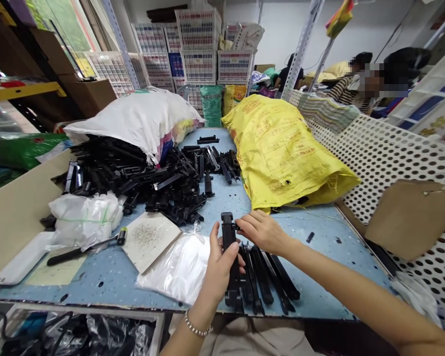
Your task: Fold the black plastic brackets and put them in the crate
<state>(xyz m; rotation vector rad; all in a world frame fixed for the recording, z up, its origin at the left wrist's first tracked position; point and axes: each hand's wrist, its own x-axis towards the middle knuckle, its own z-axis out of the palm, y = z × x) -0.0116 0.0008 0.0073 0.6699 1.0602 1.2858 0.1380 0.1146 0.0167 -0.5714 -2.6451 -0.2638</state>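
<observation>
My left hand (218, 264) is wrapped round a long black plastic bar (230, 257), held upright over the near edge of the blue table (319, 277). My right hand (261, 231) pinches at the bar's upper end from the right side; what sits between its fingertips is too small to make out. Right beside the bar, several similar black bars (270, 277) lie in a row on the table. A big heap of the same black parts (141, 178) is spread across the table's middle and left.
A yellow woven sack (282, 148) lies at the right, a white sack (137, 116) at the back left. A tile holding tiny pieces (148, 237), clear plastic bags (178, 267) and a black-handled tool (81, 251) lie near left. Perforated white panels (385, 158) stand right. Other people sit far back.
</observation>
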